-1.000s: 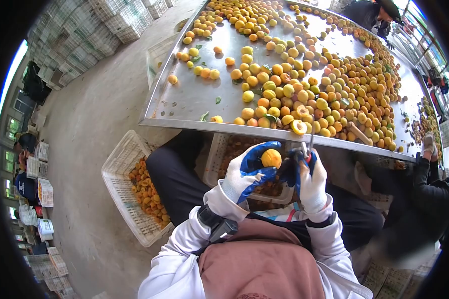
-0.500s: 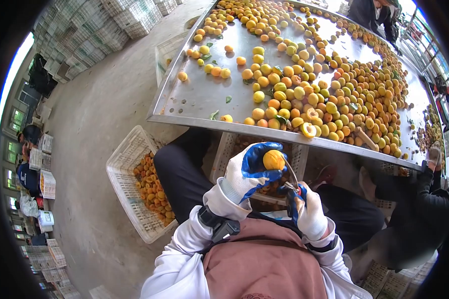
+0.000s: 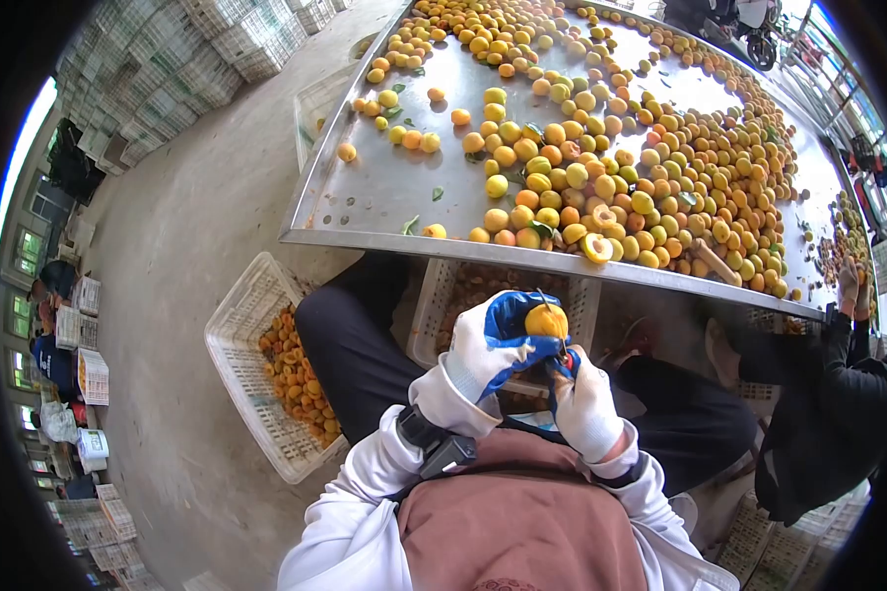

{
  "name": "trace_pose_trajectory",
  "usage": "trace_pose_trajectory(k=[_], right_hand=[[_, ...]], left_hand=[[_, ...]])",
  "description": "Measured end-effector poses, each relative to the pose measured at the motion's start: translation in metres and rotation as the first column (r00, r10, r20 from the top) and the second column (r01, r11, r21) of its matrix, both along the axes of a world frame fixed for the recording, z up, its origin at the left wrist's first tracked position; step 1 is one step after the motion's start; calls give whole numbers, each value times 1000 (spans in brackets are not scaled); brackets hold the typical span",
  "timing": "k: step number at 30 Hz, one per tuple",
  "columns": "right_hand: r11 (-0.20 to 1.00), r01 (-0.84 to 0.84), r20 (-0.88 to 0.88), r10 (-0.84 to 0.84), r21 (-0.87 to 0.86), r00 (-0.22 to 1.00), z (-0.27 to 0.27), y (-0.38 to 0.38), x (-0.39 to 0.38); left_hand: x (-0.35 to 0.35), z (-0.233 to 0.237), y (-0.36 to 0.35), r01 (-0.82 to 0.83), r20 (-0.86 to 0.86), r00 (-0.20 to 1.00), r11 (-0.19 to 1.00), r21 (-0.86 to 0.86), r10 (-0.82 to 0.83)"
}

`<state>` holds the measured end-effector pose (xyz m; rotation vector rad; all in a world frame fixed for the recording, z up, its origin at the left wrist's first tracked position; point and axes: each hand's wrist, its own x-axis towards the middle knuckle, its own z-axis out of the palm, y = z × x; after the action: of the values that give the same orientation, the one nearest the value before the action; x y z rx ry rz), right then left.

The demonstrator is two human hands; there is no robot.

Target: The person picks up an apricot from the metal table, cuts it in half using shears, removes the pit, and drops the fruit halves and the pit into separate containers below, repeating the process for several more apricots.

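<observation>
1. Left hand (image 3: 491,347), gloved: its grip was closed around an apricot (image 3: 546,321), held over the lap, just below the near edge of the tabletop (image 3: 375,202).
2. Right hand (image 3: 583,409), gloved: its grip pinched a knife (image 3: 566,361), whose blade touched the apricot.
3. Tabletop: loose fruit (image 3: 601,167) lay spread across it.
4. Crate (image 3: 241,320): it stood on the floor at the person's left, partly filled with fruit.

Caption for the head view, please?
Gloved left hand holds an apricot, right hand working a small tool on it, beside a fruit-covered steel table.
</observation>
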<state>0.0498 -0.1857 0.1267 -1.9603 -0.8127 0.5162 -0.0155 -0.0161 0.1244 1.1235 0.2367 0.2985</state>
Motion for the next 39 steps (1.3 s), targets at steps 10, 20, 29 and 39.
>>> trace_pose_trajectory(k=[10, 20, 29, 39], right_hand=[[955, 120, -371, -12, 271, 929, -62, 11, -7], [951, 209, -972, 209, 229, 111, -45, -10, 9], [878, 417, -423, -294, 234, 857, -37, -3, 5], [948, 123, -398, 5, 295, 918, 6, 16, 43]], left_hand=[[25, -41, -13, -143, -165, 969, 964, 225, 182], [19, -63, -3, 17, -157, 988, 999, 40, -10], [13, -47, 12, 2, 55, 998, 989, 145, -10], [12, -6, 5, -291, 317, 946, 249, 924, -68]])
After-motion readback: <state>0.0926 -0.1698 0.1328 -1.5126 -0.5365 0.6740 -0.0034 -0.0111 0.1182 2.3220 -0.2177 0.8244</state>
